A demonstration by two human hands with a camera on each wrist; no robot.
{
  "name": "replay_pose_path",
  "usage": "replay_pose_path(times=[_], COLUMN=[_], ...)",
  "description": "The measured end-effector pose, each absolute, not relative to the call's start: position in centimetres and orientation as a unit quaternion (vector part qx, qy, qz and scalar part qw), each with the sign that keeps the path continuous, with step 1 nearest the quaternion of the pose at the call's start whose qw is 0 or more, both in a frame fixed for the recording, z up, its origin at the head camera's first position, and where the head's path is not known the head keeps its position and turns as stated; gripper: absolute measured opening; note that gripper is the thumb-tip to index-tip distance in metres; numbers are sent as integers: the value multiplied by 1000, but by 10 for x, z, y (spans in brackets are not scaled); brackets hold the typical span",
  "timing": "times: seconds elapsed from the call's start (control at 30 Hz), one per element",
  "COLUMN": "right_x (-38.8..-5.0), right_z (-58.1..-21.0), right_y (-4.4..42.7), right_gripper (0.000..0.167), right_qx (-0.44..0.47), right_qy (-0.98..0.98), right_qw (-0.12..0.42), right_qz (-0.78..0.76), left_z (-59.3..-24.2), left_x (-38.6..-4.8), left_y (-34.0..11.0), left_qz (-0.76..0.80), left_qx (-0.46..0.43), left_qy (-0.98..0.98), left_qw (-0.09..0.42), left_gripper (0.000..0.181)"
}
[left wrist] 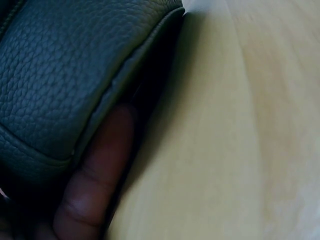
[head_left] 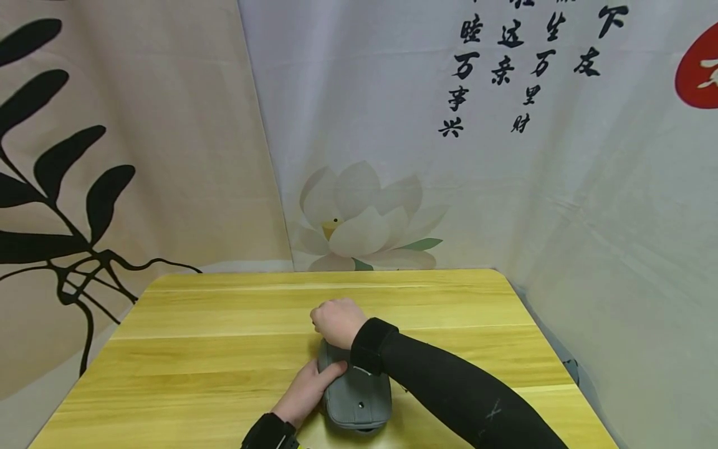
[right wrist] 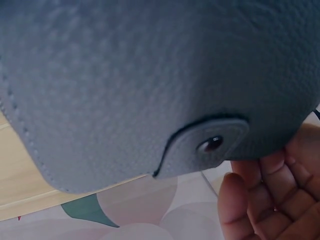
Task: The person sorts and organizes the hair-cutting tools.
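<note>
A small grey case of pebbled leather (head_left: 359,399) lies on the table, its near end rounded and marked with a metal stud (head_left: 361,405). My left hand (head_left: 305,388) grips its left side, thumb on top. In the left wrist view a finger (left wrist: 95,175) runs along the seam low on the case (left wrist: 60,75). At the far end my right hand (head_left: 339,322) has its fingers curled. The right wrist view shows these fingers (right wrist: 272,185) against the case's edge, near a tab with a snap (right wrist: 210,144). Their tips are partly hidden, and whether they pinch anything is unclear.
The case lies on a yellow wood-grain table (head_left: 213,349) with rounded far corners. Behind it hangs a pale cloth backdrop (head_left: 359,125) with a lotus, dark leaves and black characters. My right forearm (head_left: 460,386) in a black sleeve crosses above the table's right part.
</note>
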State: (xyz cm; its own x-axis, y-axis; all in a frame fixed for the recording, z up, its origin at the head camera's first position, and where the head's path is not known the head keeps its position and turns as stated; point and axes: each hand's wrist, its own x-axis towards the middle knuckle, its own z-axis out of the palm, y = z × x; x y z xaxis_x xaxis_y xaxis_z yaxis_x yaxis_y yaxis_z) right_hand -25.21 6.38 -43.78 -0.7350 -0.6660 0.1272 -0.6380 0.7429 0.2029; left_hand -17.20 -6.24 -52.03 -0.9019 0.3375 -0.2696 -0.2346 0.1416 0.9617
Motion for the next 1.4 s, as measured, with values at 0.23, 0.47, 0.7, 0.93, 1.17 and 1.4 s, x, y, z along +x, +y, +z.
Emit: replay_pose_path(times=[0.23, 0.47, 0.7, 0.93, 1.17, 1.4], right_x=[-254, -253, -253, -254, -255, -258], right_z=[-440, -439, -438, -438, -441, -442], right_y=[65, 64, 63, 64, 64, 65], right_gripper=[14, 15, 15, 15, 16, 17], right_qx=[345, 336, 331, 325, 322, 321], right_qy=[-932, -936, -938, -942, -940, -940], right_qw=[96, 88, 85, 77, 97, 100], right_qz=[-60, -54, -54, -43, -52, -52], left_z=[-520, -522, -522, -521, -521, -521], left_x=[-172, -173, -173, -173, -174, -175], left_y=[-62, -61, -62, -62, -63, -63], left_qz=[653, 650, 651, 648, 641, 638], left_qx=[31, 25, 28, 29, 28, 29], left_qy=[724, 727, 725, 727, 734, 735], left_qw=[219, 221, 225, 225, 225, 230], left_gripper=[82, 82, 80, 78, 79, 81])
